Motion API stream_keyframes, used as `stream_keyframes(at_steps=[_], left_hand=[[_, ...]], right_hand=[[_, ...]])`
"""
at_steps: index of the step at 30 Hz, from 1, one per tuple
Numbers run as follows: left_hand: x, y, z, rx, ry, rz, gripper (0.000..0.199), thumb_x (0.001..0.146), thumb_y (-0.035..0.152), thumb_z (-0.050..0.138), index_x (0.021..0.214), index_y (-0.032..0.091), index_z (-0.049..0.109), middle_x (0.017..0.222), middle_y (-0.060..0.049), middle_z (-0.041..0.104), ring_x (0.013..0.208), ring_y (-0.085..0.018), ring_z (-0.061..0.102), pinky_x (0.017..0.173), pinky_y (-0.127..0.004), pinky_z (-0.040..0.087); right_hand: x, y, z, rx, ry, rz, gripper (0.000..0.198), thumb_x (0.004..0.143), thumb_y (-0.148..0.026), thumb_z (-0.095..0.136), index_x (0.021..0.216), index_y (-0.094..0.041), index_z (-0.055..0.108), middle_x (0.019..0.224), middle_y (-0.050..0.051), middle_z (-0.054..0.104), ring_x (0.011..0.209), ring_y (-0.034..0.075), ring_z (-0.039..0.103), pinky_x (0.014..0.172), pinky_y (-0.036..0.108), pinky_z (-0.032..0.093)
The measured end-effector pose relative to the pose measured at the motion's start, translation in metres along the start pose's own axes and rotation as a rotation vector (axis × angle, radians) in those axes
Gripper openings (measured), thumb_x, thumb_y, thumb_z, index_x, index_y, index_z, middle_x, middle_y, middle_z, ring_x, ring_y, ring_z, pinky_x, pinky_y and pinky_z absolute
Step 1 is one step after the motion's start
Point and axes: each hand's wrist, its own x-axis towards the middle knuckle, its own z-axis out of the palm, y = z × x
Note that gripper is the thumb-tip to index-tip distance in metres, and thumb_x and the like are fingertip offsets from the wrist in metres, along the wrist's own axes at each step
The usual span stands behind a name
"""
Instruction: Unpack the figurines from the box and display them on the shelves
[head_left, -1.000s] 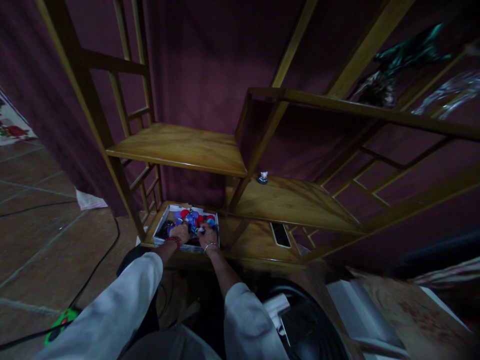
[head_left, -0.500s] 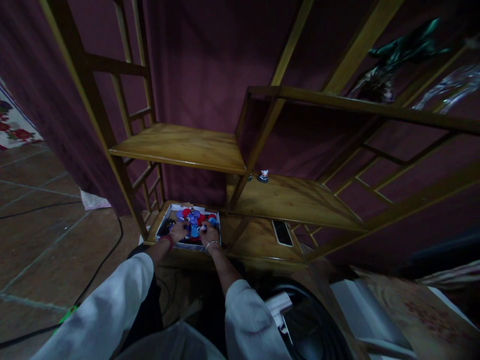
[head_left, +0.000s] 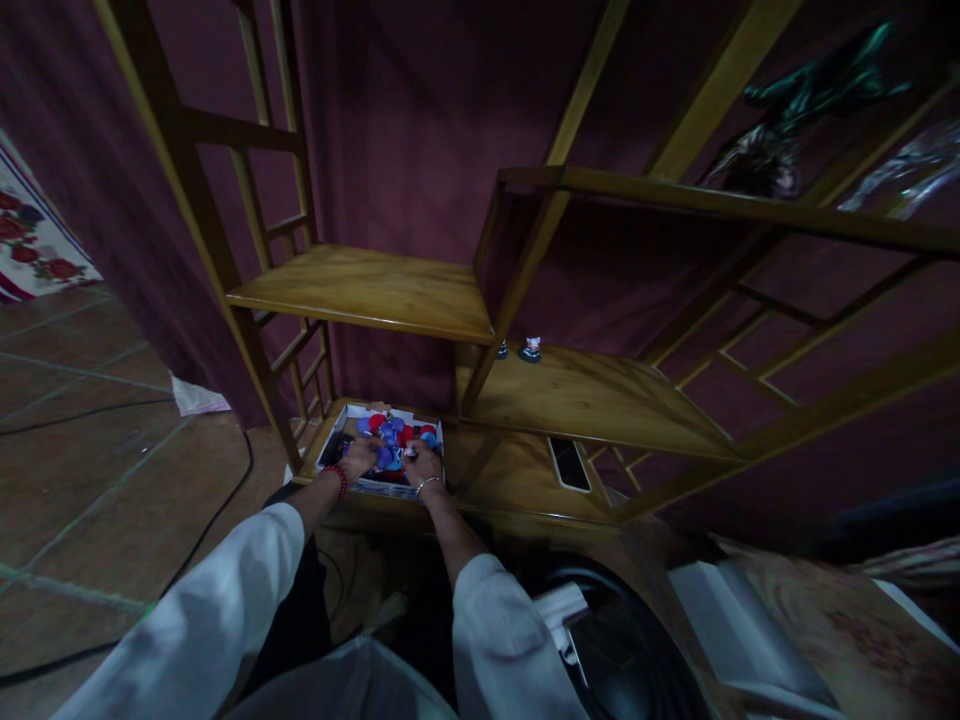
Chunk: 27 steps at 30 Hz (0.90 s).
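Note:
A shallow white box stands on the lowest shelf, filled with small purple, red and blue pieces whose kind is too small to make out. Both hands reach into it. My left hand, a red bead bracelet at its wrist, has its fingers curled at a rounded purple piece. At the box's right side, my right hand is closed around a small pale thing, mostly hidden by the fingers. A light bracelet circles that wrist.
A small white-and-dark figurine sits on the middle shelf, another partly behind the post. A phone lies on the lowest shelf. Wooden posts and an upper-left shelf surround the box. A round black container stands low right.
The view has shifted slightly. Between my hands, the light blue piece is less visible and a purple one shows by my left fingers. Both hands stay inside the box.

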Motion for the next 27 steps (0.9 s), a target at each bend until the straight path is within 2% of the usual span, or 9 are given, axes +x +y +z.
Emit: stream_keyframes(at_steps=[3, 8, 14, 23, 27], left_hand=[[-0.004, 0.005, 0.001, -0.126, -0.018, -0.048, 0.042, 0.073, -0.001, 0.038, 0.112, 0.011, 0.049, 0.105, -0.007, 0.061, 0.073, -0.009, 0.061, 0.058, -0.016, 0.049], [-0.012, 0.013, 0.002, -0.164, -0.014, -0.057, 0.039, 0.074, -0.001, 0.040, 0.110, 0.011, 0.050, 0.108, -0.007, 0.058, 0.081, -0.010, 0.060, 0.060, -0.014, 0.050], [-0.018, 0.020, 0.002, -0.262, -0.042, -0.084, 0.034, 0.074, -0.001, 0.040, 0.102, 0.012, 0.053, 0.103, -0.005, 0.059, 0.080, -0.010, 0.060, 0.065, -0.015, 0.052], [-0.019, 0.022, 0.008, -0.338, -0.001, -0.095, 0.031, 0.074, 0.002, 0.040, 0.102, 0.012, 0.049, 0.107, -0.006, 0.056, 0.089, -0.013, 0.057, 0.068, -0.017, 0.052], [-0.018, 0.018, 0.010, -0.497, 0.029, -0.129, 0.025, 0.075, 0.006, 0.044, 0.098, 0.014, 0.048, 0.099, -0.006, 0.057, 0.089, -0.014, 0.057, 0.068, -0.020, 0.051]], right_hand=[[0.001, 0.002, 0.000, 0.046, -0.010, -0.007, 0.020, 0.074, -0.021, 0.051, 0.093, -0.024, 0.057, 0.086, 0.000, 0.065, 0.080, 0.014, 0.060, 0.070, 0.021, 0.043], [0.002, 0.005, 0.002, 0.136, -0.025, -0.015, 0.019, 0.073, -0.023, 0.052, 0.091, -0.023, 0.058, 0.087, -0.001, 0.065, 0.080, 0.012, 0.060, 0.072, 0.020, 0.043], [0.004, 0.009, 0.005, 0.259, -0.016, -0.031, 0.020, 0.070, -0.025, 0.052, 0.089, -0.020, 0.058, 0.083, -0.001, 0.065, 0.076, 0.012, 0.060, 0.070, 0.021, 0.045], [0.009, 0.020, 0.013, 0.386, -0.021, -0.055, 0.024, 0.067, -0.024, 0.050, 0.089, -0.021, 0.056, 0.077, -0.003, 0.063, 0.073, 0.013, 0.059, 0.067, 0.023, 0.046], [0.009, 0.020, 0.012, 0.472, -0.043, -0.062, 0.028, 0.065, -0.025, 0.052, 0.093, -0.020, 0.057, 0.075, -0.003, 0.062, 0.068, 0.013, 0.058, 0.063, 0.023, 0.046]])
